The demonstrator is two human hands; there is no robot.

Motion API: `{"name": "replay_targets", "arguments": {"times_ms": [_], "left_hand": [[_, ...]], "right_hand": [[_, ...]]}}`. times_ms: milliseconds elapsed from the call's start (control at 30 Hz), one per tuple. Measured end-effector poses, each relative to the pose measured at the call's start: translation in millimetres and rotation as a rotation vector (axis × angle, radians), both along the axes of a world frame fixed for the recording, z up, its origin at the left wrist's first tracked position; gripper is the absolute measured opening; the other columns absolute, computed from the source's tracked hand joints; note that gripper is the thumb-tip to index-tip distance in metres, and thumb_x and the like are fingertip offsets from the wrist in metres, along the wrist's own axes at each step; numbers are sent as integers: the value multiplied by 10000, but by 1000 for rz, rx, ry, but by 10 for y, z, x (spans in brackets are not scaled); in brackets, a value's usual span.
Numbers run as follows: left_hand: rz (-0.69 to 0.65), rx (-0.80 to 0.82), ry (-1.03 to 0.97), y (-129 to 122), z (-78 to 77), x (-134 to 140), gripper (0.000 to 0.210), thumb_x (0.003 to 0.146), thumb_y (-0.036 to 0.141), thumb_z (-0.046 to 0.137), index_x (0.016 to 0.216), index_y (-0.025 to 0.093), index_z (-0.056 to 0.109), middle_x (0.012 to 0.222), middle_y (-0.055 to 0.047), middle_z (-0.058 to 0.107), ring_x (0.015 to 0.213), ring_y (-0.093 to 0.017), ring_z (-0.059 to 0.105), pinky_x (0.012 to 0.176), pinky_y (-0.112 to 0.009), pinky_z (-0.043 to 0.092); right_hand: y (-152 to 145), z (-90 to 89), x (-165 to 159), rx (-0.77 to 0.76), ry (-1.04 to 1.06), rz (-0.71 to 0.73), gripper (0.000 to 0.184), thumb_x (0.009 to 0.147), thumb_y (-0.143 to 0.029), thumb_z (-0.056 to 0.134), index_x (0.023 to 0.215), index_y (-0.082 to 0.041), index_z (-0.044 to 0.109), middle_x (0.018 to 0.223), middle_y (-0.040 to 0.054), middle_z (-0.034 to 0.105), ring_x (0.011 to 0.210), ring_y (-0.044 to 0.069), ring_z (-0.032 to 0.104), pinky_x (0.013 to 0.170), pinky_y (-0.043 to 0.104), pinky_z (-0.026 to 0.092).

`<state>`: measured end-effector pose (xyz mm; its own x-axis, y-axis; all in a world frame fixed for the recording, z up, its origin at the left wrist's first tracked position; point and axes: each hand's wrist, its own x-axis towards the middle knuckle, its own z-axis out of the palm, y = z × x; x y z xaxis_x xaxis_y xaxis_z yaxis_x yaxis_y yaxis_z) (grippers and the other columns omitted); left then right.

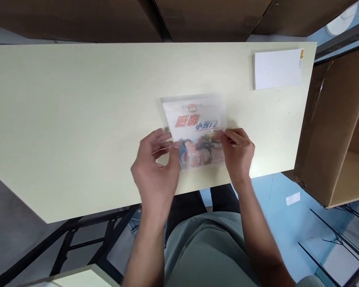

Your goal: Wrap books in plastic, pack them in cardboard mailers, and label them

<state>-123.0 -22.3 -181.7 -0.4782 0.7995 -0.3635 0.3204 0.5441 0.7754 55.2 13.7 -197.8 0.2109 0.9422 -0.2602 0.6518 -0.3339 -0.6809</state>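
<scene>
A thin, flat printed bag [197, 135] is held over the table, somewhat blurred. It is white, with red and blue lettering above and a picture of a person below; its top and right margins look translucent. My right hand [238, 153] pinches its right edge between thumb and bent fingers. At the left edge, my left hand [157, 163] has its thumb over the front of the bag and its fingers curled beside and partly behind the edge. Whether the bag is one layer or more, I cannot tell.
A small white stack [278, 69] with a yellow mark lies at the far right corner of the pale table [77, 119]. Brown cartons [77, 20] line the back edge. An open cardboard box [326, 119] stands off the right end.
</scene>
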Motion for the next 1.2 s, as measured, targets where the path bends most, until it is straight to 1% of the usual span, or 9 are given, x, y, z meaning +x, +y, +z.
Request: {"name": "replay_targets", "arguments": {"times_ms": [233,333,400,533,633,767,933,1067,1200], "left_hand": [[8,-125,-286,-1,-128,56,262,937,458,789,982,207,727,872,-26,753,783,-180,701,687,-293,588],[31,-40,-440,-27,-105,129,305,949,497,777,976,206,690,906,-37,761,822,-192,704,695,-290,578],[47,10,-539,-74,-83,72,349,960,530,775,1034,199,695,989,-61,786,915,-217,732,763,-307,603],[85,73,-722,-218,-15,-395,448,959,557,811,1215,196,741,1151,-103,812,1130,-279,758,948,-372,639],[143,89,-762,-324,73,-986,477,933,558,848,1255,215,770,1195,-113,818,1190,-303,760,1004,-408,651],[225,85,-690,-405,136,-1855,493,885,563,892,1222,216,794,1159,-108,830,1138,-302,777,971,-412,669],[231,67,-448,-347,-2,-2741,438,941,554,819,1190,195,789,1066,-88,821,1036,-268,771,888,-367,650],[181,89,-4,-231,-225,-3129,388,1034,488,692,1279,195,764,1108,-83,796,1046,-251,737,941,-369,611],[128,148,334,-193,-490,-3239,429,1094,455,606,1393,177,736,1244,-158,716,1195,-301,683,1064,-450,559]], "right_hand": [[46,-40,144,-20,84,28,215,1039,-348,730,866,-229,775,866,24,741,730,153,619,681,317,553],[26,21,106,-30,17,23,168,1030,-374,744,968,-230,805,930,42,772,789,180,660,753,354,604],[-25,135,-44,59,-106,21,176,1041,-377,724,1113,-238,805,1122,83,787,988,232,719,894,427,639],[-173,413,-639,131,-69,123,388,1069,-386,699,1443,-292,658,1572,134,608,1458,314,599,1116,530,600],[-229,494,-1157,38,228,166,461,1062,-417,735,1485,-315,580,1447,118,670,1327,280,683,1007,458,653],[-189,372,-1846,11,474,101,216,1059,-416,740,1215,-271,706,1065,29,765,946,183,754,804,334,662],[-132,103,-2800,104,366,37,242,1049,-440,733,1130,-233,827,962,26,808,841,169,753,760,327,662],[-113,-159,-3401,227,251,59,287,1098,-432,652,1183,-235,843,1022,43,821,892,182,774,822,360,679],[-114,-406,-3703,382,74,103,268,1127,-385,618,1156,-238,841,1092,69,792,1013,203,771,899,388,679]]}}
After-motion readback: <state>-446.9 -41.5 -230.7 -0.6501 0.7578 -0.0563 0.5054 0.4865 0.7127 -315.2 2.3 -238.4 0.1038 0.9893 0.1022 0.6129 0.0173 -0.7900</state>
